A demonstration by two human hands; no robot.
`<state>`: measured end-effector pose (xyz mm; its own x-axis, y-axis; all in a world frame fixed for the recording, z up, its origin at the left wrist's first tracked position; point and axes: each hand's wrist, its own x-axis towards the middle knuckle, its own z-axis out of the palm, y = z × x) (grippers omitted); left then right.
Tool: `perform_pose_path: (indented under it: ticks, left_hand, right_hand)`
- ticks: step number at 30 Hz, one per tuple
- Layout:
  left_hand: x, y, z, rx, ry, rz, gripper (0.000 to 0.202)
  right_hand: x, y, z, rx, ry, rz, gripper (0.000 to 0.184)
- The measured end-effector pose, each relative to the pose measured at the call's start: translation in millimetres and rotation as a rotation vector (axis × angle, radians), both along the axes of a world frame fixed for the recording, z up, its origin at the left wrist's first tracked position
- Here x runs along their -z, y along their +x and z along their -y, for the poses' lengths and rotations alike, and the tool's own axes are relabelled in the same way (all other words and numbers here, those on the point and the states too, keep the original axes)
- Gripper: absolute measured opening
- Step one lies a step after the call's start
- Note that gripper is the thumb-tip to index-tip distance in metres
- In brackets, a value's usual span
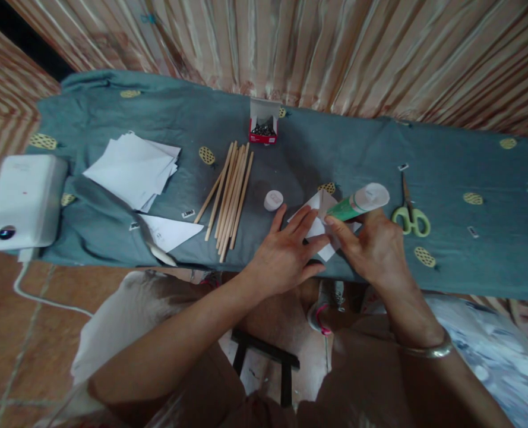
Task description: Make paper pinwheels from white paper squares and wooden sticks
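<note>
I see the left hand (288, 252) with its fingers spread, tips pressing the folded paper (312, 203). The right hand (377, 244) grips the green tube (350, 207), thumb stretched toward its lower end; from here I can't make out all the fingers behind it. The tube leans, its low end at the paper. That paper lies on the desk (451, 249) between the two hands, just beyond the left fingertips, the white cap (273, 200) beside the left hand.

Looks like a home: pleated curtain (290, 59) at 12 o'clock, pineapple-print cloth (446, 157) running 9 to 3, tiled floor (36, 362) at 8.
</note>
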<state>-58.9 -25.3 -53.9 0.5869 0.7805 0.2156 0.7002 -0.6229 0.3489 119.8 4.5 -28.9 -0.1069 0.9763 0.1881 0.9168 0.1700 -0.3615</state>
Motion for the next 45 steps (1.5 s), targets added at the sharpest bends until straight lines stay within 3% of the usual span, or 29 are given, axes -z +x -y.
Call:
perform_pose_path:
  ticks: [25, 45]
  left_hand:
    - [-0.1, 0.7, 0.5, -0.001, -0.002, -0.022, 0.051]
    - [0.1, 0.3, -0.6, 0.006, -0.017, -0.013, 0.052]
  right_hand:
    - [-0.7, 1.0, 7.7, -0.050, -0.022, -0.059, 0.042]
    - [2.4, 1.0, 0.9, 0.023, -0.003, -0.040, 0.040]
